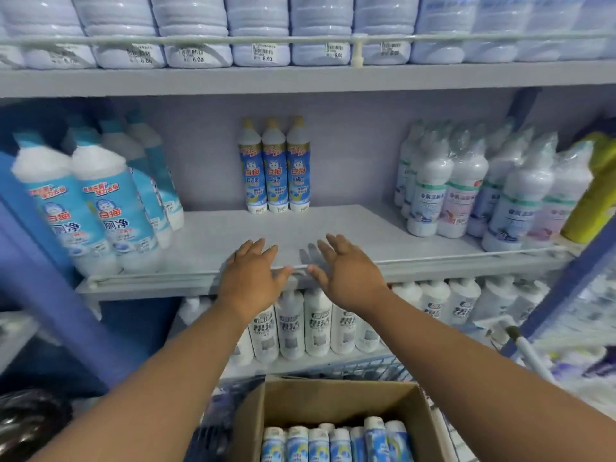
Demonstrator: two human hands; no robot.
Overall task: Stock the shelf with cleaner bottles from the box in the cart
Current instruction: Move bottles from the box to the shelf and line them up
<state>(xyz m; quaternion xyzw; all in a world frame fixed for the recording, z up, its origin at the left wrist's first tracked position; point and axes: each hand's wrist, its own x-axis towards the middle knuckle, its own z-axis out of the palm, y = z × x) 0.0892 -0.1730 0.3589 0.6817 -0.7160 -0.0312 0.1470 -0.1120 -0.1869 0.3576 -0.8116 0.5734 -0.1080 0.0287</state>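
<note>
Left hand and right hand empty, fingers spread, side by side over the shelf front edge. Three cleaner bottles upright at the back. More bottles upright in the box, below and toward the body, roughly equally near both hands, slightly rightward.

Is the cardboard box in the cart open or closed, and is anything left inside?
Open, not empty: the cardboard box has its flaps up, and bottle tops show inside.
</note>
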